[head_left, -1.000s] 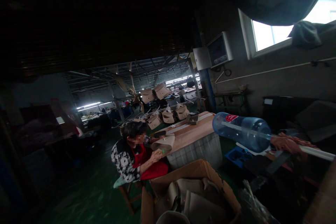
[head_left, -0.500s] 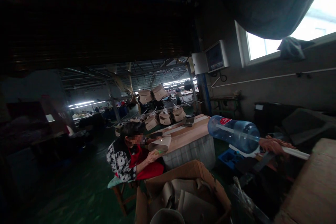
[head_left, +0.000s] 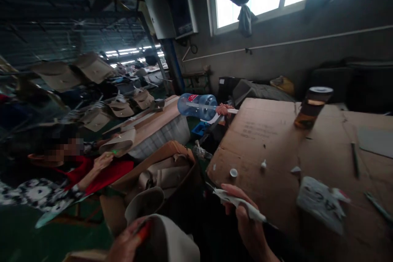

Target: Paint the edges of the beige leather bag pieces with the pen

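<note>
My left hand (head_left: 127, 242) is at the bottom edge, fingers closed on a curved beige leather piece (head_left: 170, 239); something orange shows at a fingertip. My right hand (head_left: 247, 223) is closed around a thin tool wrapped in white (head_left: 238, 203), whose dark tip points left over the edge of the cardboard-covered table (head_left: 276, 147). A small white cap (head_left: 233, 172) lies on the cardboard just above that hand.
A crumpled white rag (head_left: 321, 202) and a jar of amber liquid (head_left: 311, 108) are on the table. An open cardboard box (head_left: 153, 159) of beige pieces stands to the left. A seated co-worker (head_left: 64, 172) handles a beige piece. A blue water bottle (head_left: 196, 105) lies behind.
The view has swung down and to the right. The cardboard table and both my hands have come into sight; the co-worker has shifted to the left edge.
</note>
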A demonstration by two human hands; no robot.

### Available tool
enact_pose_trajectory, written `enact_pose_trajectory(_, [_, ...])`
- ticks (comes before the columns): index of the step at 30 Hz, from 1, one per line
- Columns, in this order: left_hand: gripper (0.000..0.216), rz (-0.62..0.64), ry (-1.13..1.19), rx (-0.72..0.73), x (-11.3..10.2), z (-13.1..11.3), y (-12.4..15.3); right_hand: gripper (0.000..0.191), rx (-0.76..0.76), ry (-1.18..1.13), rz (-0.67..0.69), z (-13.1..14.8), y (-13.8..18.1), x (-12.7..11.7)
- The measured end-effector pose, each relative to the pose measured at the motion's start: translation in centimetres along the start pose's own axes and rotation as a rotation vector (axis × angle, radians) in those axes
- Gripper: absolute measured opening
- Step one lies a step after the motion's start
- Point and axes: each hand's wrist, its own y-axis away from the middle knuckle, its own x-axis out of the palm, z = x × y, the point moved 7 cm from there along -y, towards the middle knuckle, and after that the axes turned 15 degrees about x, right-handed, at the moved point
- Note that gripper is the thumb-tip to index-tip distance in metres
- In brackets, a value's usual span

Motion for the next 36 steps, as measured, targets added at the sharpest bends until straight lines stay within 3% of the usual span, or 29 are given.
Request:
enact_pose_trajectory(2, [0.041, 0.167, 0.083, -0.042, 6.2, -0.4, -1.0, 0.045, 0.045, 0.054, -0.076, 0.0, -0.2, -1.9])
enact_pose_trajectory(4, [0.032, 0.237, 0.117, -0.043, 11.7, -1.5, -1.7, 0.039, 0.146, 0.117, -0.145, -0.7, -0.4, -4.0])
enact_pose_trajectory(7, [0.019, 0.361, 0.064, 0.075, 19.4, -3.1, -1.4, 0.030, 0.292, 0.208, -0.252, -1.8, -0.4, -7.3])
enact_pose_trajectory(10, [0.017, 0.511, -0.027, 0.186, 25.4, -3.6, 0.5, 0.030, 0.391, 0.249, -0.338, -2.7, -0.3, -9.9])
enact_pose_trajectory(12, [0.019, 0.636, -0.074, 0.227, 27.9, -3.7, 1.5, 0.032, 0.434, 0.255, -0.365, -3.2, -0.5, -10.9])
enact_pose_trajectory(15, [0.021, 0.705, -0.059, 0.175, 28.8, -3.7, 0.5, 0.035, 0.428, 0.264, -0.389, -3.4, -1.6, -11.5])
enact_pose_trajectory(18, [0.021, 0.632, -0.044, 0.078, 27.5, -3.5, -2.4, 0.035, 0.403, 0.313, -0.399, -3.5, -3.2, -11.5])
enact_pose_trajectory(22, [0.020, 0.548, -0.082, 0.138, 26.1, -4.2, -5.1, 0.030, 0.371, 0.370, -0.339, -3.5, -5.2, -10.8])
enact_pose_trajectory(26, [0.017, 0.530, -0.081, 0.135, 26.2, -4.2, -5.7, 0.024, 0.355, 0.438, -0.198, -4.0, -5.8, -9.9])
enact_pose_trajectory(36, [0.018, 0.558, -0.008, 0.058, 26.5, -2.7, -5.9, 0.021, 0.256, 0.548, -0.114, -5.4, -4.9, -10.2])
